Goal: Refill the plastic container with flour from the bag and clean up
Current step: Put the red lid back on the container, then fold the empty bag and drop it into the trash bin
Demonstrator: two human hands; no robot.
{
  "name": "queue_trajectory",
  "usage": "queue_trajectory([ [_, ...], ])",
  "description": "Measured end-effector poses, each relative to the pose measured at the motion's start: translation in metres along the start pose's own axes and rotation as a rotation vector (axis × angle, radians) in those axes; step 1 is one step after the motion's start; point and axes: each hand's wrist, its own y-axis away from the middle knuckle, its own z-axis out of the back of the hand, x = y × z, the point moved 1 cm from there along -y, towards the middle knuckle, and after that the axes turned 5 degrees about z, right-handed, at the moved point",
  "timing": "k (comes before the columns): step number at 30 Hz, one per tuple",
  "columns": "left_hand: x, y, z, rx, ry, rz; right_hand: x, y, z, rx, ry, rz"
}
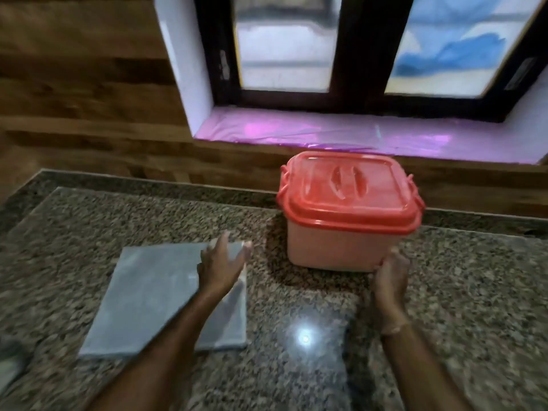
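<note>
While blurred by motion, still readable: pale pink square plastic container (335,244) with red clip-on lid (347,188) sits on speckled brown granite bench (444,292), right of centre, close to the back edge. Lid seated flat on the rim, side latches visible at left and right. Back of container near the raised granite upstand and the wood-panelled wall (74,93) below the window (341,46); pink-lined sill (326,132) directly behind and above the lid.

Right hand (390,277) at the container's near right bottom corner, fingers curled against the wall and base edge; contact looks real, full grip cannot tell through blur. Left hand (222,262) apart from the container, hovering over the far right corner of a flat grey rectangular sheet (157,301); fingers spread, nothing pinched. Touching the sheet or just above: cannot tell.

Sheet lies flat on bench, left of the container, rotated slightly, clear gap of bare granite between the two. Sheet material unclear.

Open room: wide bare bench in front of container, with a light glare spot, and to its right. Left bench edge runs diagonally near the sheet's left side; small grey object (10,366) at far lower left, unidentifiable. No flour bag in view.
</note>
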Motion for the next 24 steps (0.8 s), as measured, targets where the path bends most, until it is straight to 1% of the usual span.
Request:
queue_trajectory([
  [3, 0.106, 0.005, 0.035, -0.001, -0.226, 0.163, -0.056, 0.094, -0.048, 0.399, 0.223, -0.029],
  [4, 0.133, 0.004, 0.044, 0.015, -0.292, 0.198, -0.062, 0.123, -0.063, 0.516, 0.281, -0.029],
  [5, 0.155, 0.002, 0.049, 0.039, -0.354, 0.219, -0.069, 0.139, -0.078, 0.611, 0.331, 0.000],
  [7, 0.205, 0.002, 0.061, 0.105, -0.421, 0.236, -0.077, 0.177, -0.116, 0.728, 0.439, 0.083],
  [8, 0.222, 0.003, 0.065, 0.133, -0.437, 0.218, -0.077, 0.190, -0.130, 0.747, 0.480, 0.098],
  [11, 0.258, 0.017, 0.068, 0.182, -0.508, 0.090, -0.091, 0.206, -0.147, 0.702, 0.638, 0.150],
  [13, 0.267, 0.034, 0.069, 0.180, -0.582, 0.001, -0.098, 0.213, -0.134, 0.659, 0.695, 0.085],
  [16, 0.267, 0.039, 0.075, 0.043, -0.612, -0.168, -0.097, 0.217, -0.116, 0.576, 0.661, -0.025],
  [17, 0.263, 0.032, 0.078, 0.014, -0.629, -0.216, -0.095, 0.214, -0.120, 0.568, 0.606, -0.055],
  [18, 0.256, 0.022, 0.082, 0.029, -0.653, -0.250, -0.092, 0.210, -0.127, 0.570, 0.532, -0.082],
  [19, 0.250, 0.009, 0.083, 0.068, -0.673, -0.283, -0.087, 0.206, -0.139, 0.567, 0.454, -0.109],
  [21, 0.237, -0.017, 0.083, 0.198, -0.702, -0.335, -0.075, 0.197, -0.165, 0.554, 0.347, -0.163],
  [24, 0.235, -0.035, 0.071, 0.388, -0.705, -0.368, -0.066, 0.176, -0.203, 0.523, 0.318, -0.186],
])
